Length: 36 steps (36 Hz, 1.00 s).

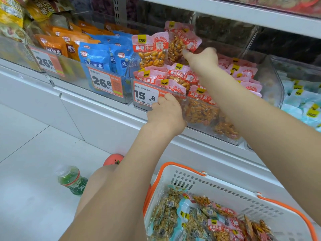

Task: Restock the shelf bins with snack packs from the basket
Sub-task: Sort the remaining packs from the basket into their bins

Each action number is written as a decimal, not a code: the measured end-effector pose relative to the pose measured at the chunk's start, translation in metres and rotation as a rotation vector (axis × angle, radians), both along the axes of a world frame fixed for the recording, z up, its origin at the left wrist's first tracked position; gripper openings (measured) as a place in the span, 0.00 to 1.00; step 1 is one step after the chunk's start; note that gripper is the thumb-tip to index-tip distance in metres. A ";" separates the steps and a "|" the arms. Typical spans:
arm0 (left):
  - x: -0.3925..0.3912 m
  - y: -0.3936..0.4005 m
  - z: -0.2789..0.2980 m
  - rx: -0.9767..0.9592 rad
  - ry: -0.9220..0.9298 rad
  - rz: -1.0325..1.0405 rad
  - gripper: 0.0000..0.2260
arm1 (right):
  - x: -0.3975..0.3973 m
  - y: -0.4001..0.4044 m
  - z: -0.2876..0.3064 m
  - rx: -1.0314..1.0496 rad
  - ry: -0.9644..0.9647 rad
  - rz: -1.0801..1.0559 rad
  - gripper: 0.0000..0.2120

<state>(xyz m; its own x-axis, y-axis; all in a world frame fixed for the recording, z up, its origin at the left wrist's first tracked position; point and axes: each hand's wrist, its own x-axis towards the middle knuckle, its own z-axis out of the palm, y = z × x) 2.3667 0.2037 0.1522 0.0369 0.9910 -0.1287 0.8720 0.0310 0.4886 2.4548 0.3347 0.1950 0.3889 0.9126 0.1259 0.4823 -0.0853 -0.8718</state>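
The right hand [202,60] reaches far into the clear bin [205,110] of pink peanut packs, and its grip is closed on one pink pack [180,40], pinched at the lower edge. That pack stands nearly upright, long axis vertical, at the far left of the bin, just beside another upright pack [151,47] to its left. The left hand [165,112] is nearer, its fingers curled over the bin's near rim by the orange price tag [145,96], steadying it. So the held pack sits above and beyond the grip, and I judge it needs only settling down and back. Near right, well below, the white basket [217,188] holds more pink and light blue packs.
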 end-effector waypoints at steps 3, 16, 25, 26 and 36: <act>0.000 0.000 0.000 0.001 -0.005 0.005 0.31 | -0.004 0.003 0.007 0.004 0.015 0.115 0.27; 0.002 0.002 0.001 -0.009 -0.015 0.014 0.33 | -0.020 0.014 0.014 0.181 -0.232 0.275 0.11; 0.003 0.003 0.001 -0.009 -0.006 0.019 0.33 | -0.017 0.008 0.016 0.140 -0.141 0.397 0.18; 0.003 0.002 0.001 -0.010 -0.009 0.021 0.33 | -0.015 0.009 0.016 0.138 -0.141 0.385 0.18; 0.003 0.003 0.000 -0.011 -0.009 0.023 0.33 | -0.007 0.009 0.024 0.046 -0.196 0.363 0.16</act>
<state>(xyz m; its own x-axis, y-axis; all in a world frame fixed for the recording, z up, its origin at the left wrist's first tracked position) 2.3699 0.2063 0.1525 0.0155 0.9901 -0.1397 0.8664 0.0565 0.4961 2.4479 0.3440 0.2187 0.0071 0.9778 0.2092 0.6311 0.1579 -0.7594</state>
